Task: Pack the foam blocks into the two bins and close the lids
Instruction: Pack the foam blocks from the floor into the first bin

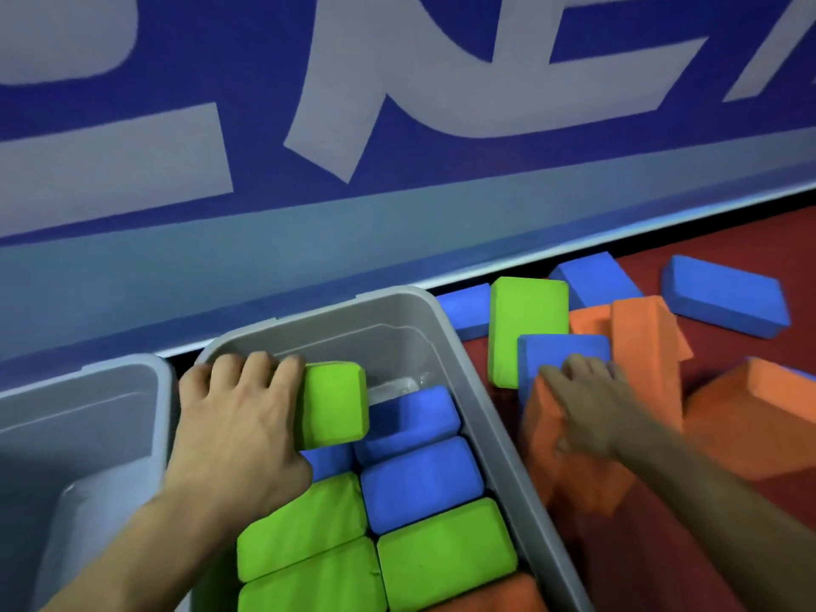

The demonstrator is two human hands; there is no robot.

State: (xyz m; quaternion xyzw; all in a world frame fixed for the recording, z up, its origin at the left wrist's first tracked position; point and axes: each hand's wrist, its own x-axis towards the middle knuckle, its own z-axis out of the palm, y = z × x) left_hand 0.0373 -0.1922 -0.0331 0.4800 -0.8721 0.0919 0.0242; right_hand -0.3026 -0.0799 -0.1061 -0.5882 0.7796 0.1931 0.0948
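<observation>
Left hand point(234, 435) is gripping a green block point(334, 406) over the bin point(485, 390) (aiming for its bare corner); right hand point(591, 408) is clutching an orange block point(569, 470).

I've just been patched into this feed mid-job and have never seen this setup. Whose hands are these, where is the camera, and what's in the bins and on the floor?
There is no machine here: a person works bare-handed, and the one picture comes from a camera on their head, looking forward and down. The left hand holds a green foam block over the middle bin, which already has blue and green blocks packed in rows, plus an orange one at the near edge. A second bin on the left shows no blocks in the visible part. The right hand rests on an orange block in the loose pile on the red floor. More blue, green and orange blocks lie behind it, by the blue wall. No lids are visible.
</observation>
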